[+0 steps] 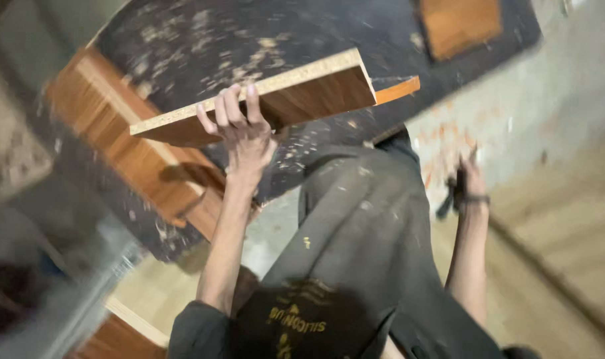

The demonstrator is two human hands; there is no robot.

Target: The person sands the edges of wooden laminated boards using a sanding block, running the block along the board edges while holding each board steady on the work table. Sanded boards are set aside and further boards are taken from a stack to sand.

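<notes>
The left hand [242, 129] is closed on the near edge of a wooden board [276, 100], with the fingers curled over its pale raw chipboard edge, and it holds the board tilted in the air above a dark mat [202, 40] that is covered with sawdust. The right hand [472, 183] is well apart from the board, low on its right side, and it is wrapped around a dark tool [449, 199], too blurred to tell its kind. Left of the board, a brown wooden panel [109, 126] lies partly under the mat.
</notes>
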